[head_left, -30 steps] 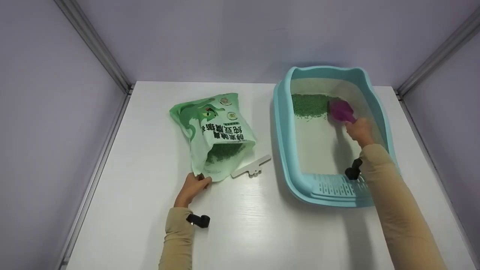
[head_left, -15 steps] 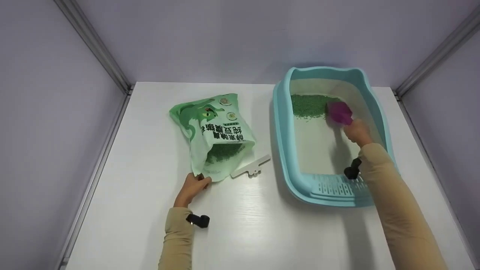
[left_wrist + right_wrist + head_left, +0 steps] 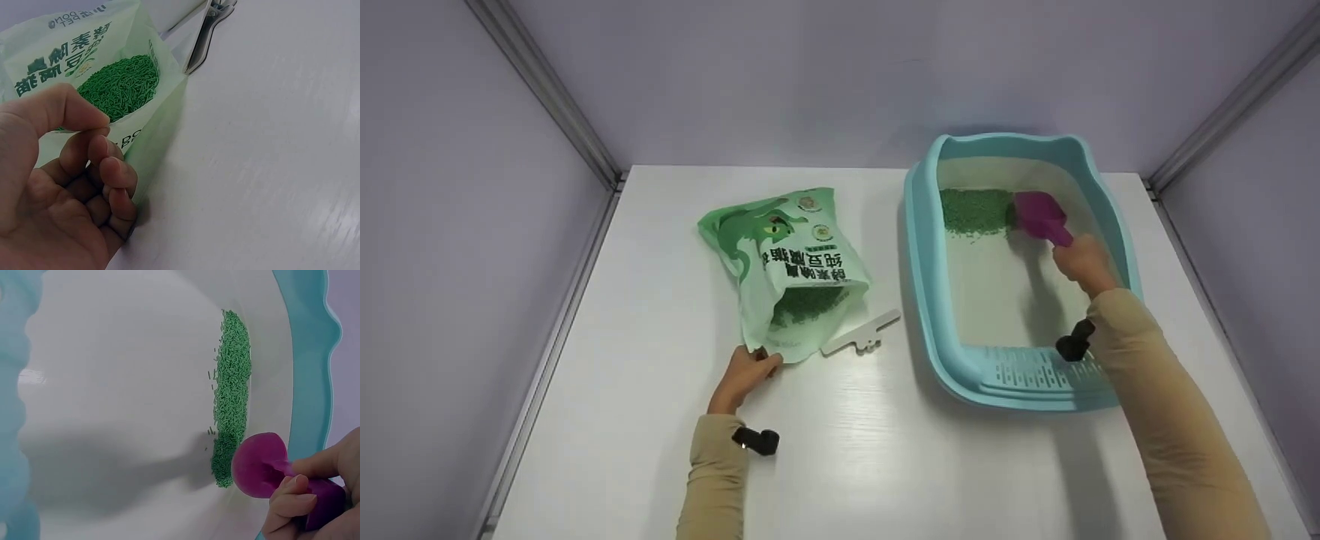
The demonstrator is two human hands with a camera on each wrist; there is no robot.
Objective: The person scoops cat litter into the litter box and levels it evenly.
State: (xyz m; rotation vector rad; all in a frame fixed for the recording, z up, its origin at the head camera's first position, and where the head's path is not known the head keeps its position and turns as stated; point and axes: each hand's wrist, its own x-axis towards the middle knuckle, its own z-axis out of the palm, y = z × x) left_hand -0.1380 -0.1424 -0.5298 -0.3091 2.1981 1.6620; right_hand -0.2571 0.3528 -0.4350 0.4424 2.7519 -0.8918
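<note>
My left hand (image 3: pixel 744 377) pinches the lower lip of a light green cat litter bag (image 3: pixel 810 247) between thumb and fingers. The bag lies on the table with its mouth toward me, and green litter pellets (image 3: pixel 124 87) show inside it. My right hand (image 3: pixel 1084 262) grips the handle of a purple scoop (image 3: pixel 1039 214) inside the blue litter box (image 3: pixel 922 247). The scoop's head is over the right end of a strip of green pellets (image 3: pixel 975 211) along the box's far side. In the right wrist view the scoop (image 3: pixel 259 464) overlaps the end of that strip.
A grey bag clip (image 3: pixel 862 333) lies on the white table (image 3: pixel 840 450) between the bag and the box. The box has a slotted step (image 3: pixel 1027 371) at its near end. Walls enclose the table at the back and both sides.
The scoop's head has turned and shifted slightly in my right hand, which has moved a little to the right. My left hand and the bag have stayed in place.
</note>
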